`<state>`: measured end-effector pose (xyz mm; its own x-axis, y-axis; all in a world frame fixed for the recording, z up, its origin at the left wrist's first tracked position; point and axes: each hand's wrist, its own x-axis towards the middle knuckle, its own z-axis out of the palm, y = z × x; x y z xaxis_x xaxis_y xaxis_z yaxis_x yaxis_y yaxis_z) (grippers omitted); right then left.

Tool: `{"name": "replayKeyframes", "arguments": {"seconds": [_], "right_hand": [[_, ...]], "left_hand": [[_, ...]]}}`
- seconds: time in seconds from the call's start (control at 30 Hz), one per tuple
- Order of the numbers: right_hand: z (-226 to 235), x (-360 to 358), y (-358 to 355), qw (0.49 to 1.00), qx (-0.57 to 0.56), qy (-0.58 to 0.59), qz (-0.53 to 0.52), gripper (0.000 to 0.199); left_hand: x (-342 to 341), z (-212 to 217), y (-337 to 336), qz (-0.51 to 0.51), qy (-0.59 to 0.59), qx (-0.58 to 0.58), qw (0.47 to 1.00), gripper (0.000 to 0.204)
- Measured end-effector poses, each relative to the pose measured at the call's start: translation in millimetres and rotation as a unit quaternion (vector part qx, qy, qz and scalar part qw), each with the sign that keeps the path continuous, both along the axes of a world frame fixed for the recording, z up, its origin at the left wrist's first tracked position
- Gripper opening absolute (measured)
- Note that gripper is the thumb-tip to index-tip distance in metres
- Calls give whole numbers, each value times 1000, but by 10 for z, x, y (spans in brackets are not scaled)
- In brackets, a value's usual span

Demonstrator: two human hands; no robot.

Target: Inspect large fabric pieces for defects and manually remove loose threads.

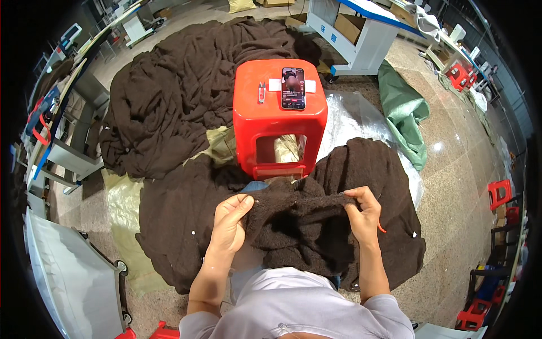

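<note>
A dark brown fuzzy garment (299, 226) lies over my lap, and both hands stretch its upper edge between them. My left hand (231, 223) pinches the edge at the left, my right hand (363, 213) grips it at the right. A small red item (381, 228) sticks out by my right wrist. Just beyond the garment stands a red plastic stool (279, 121). On its top lie a phone (293, 87) with a lit screen and small red thread snips (261, 92).
A big heap of brown garments (175, 90) covers the floor behind the stool, more lie at both sides of me. A green sack (403, 113) and clear plastic sheet (350, 118) lie right. White-blue tables (361, 34) stand behind; a metal frame (68, 152) at left.
</note>
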<state>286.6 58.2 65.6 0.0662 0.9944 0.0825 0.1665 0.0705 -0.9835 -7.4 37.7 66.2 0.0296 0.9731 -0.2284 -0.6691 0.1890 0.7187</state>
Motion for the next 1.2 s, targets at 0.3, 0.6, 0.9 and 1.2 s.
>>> {"name": "replayKeyframes", "arguments": {"seconds": [0.3,0.6,0.9,1.2], "right_hand": [[240,-712,-127,875,427,-185,137,34],[126,-818,-58,881,406,-183,158,33],[227,-744,23,931,143,-97,321,30],[95,-954,-167,958,188,-145,161,19]], "left_hand": [[414,89,6,-78,152,91,981,4],[354,18,-86,-20,94,77,992,10],[209,-51,-91,-70,361,215,905,12],[530,-149,-296,98,374,174,906,8]]}}
